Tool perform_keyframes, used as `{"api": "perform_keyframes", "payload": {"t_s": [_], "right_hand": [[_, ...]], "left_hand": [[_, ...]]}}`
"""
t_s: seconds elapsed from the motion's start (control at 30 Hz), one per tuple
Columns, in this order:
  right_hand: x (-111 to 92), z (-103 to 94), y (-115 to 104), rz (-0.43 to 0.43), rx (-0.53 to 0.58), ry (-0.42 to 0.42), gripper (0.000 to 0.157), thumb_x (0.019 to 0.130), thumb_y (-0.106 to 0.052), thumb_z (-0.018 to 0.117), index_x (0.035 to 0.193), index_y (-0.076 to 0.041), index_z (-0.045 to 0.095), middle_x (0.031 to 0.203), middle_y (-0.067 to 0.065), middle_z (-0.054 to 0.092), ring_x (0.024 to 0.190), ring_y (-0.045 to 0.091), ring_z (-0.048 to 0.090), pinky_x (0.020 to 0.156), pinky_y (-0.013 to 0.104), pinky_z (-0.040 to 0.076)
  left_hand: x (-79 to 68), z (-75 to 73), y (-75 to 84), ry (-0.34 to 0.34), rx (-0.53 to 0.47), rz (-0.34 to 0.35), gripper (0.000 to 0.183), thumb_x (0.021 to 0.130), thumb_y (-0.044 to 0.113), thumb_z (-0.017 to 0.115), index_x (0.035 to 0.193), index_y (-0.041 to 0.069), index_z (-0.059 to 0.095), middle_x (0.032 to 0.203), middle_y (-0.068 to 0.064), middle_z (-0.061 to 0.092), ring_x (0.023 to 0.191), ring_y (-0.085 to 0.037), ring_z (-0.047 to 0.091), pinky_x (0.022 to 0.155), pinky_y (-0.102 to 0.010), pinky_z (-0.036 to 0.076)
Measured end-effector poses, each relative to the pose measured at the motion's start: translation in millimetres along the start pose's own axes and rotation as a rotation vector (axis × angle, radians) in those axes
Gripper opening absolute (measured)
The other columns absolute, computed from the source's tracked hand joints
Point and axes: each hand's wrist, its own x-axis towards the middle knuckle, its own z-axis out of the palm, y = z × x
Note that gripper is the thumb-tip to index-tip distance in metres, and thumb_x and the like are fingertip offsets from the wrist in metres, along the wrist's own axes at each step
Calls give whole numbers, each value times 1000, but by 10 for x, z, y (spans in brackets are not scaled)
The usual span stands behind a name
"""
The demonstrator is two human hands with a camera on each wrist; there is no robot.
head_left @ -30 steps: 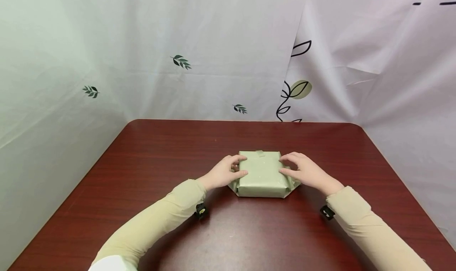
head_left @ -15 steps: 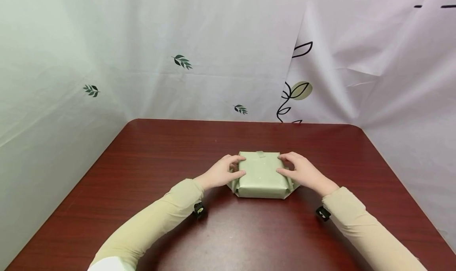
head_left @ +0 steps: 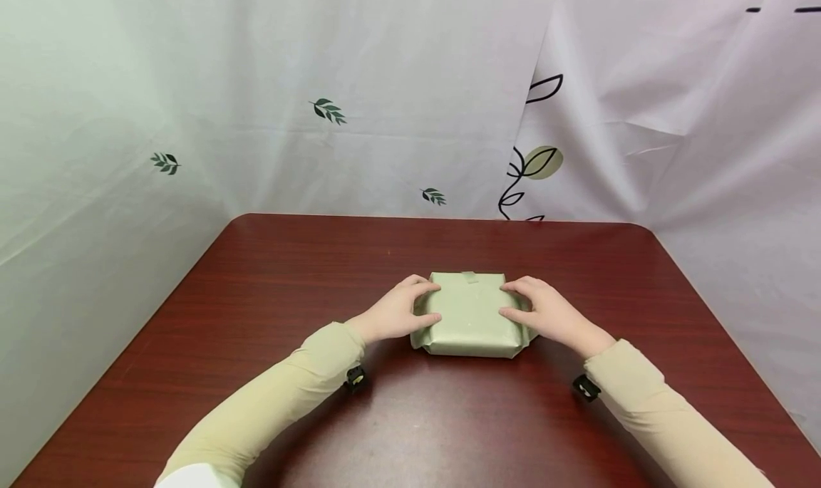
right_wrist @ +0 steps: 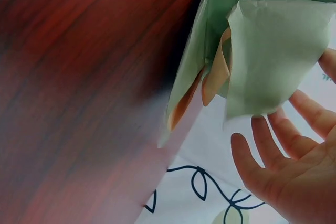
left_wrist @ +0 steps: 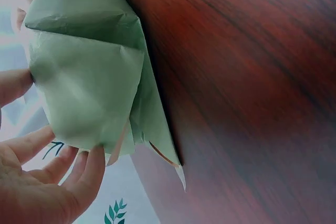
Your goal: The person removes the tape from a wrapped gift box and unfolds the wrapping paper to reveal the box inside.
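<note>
A box-shaped parcel (head_left: 471,317) wrapped in light green paper lies on the table, with a small piece of tape (head_left: 470,277) at its far top edge. My left hand (head_left: 393,315) rests at its left side, thumb and fingertips touching the top edge and the upper end flap (left_wrist: 84,87). Below that flap, another paper fold sticks out near the table. On the right side my right hand (head_left: 553,315) touches the parcel's edge with thumb and fingers. Its fingertips meet the lower edge of the right end flap (right_wrist: 278,56), which hangs loose with the paper's brown inside showing.
The parcel lies toward the far half of a dark red wooden table (head_left: 436,431). White cloth with leaf prints (head_left: 398,117) hangs behind and along both sides. A small black device (head_left: 586,387) is under the right wrist, another (head_left: 355,376) under the left.
The left upper flap now spreads down over the parcel's left side, and my left thumb has shifted slightly nearer. My right hand has moved slightly inward. The parcel stays nearly in place.
</note>
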Motion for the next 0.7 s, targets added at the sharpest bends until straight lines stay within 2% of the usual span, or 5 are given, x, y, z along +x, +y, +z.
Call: {"api": "perform_keyframes", "payload": {"t_s": [0.1, 0.17, 0.43, 0.7], "right_hand": [[-15, -2, -13, -5, -4, -7, 38, 84, -23, 70, 116, -2, 63, 108, 9, 63, 100, 24, 57, 88, 42, 45], [-25, -5, -21, -4, -6, -11, 38, 85, -23, 70, 116, -2, 63, 109, 9, 63, 103, 26, 57, 91, 43, 44], [-63, -13, -44, 3, -3, -23, 38, 86, -23, 69, 117, -2, 63, 111, 9, 62, 105, 26, 57, 91, 44, 44], [-100, -28, -86, -14, -16, -19, 37, 84, -22, 70, 115, -2, 64, 109, 8, 62, 100, 24, 57, 87, 42, 45]], "left_hand": [[-10, -1, -3, -1, 23, -1, 52, 86, 27, 68, 132, 5, 54, 128, -11, 50, 122, -27, 45, 101, -39, 40], [-14, 2, -12, 0, 34, 1, 52, 86, 28, 68, 131, 6, 55, 131, -11, 48, 126, -30, 41, 102, -40, 39], [-23, 16, -37, 16, 68, 42, 52, 85, 29, 68, 130, 5, 56, 134, -12, 47, 129, -31, 38, 105, -41, 36], [-31, 11, -39, 7, 80, 49, 54, 86, 30, 67, 131, 5, 54, 137, -13, 46, 130, -32, 37, 106, -41, 35]]}}
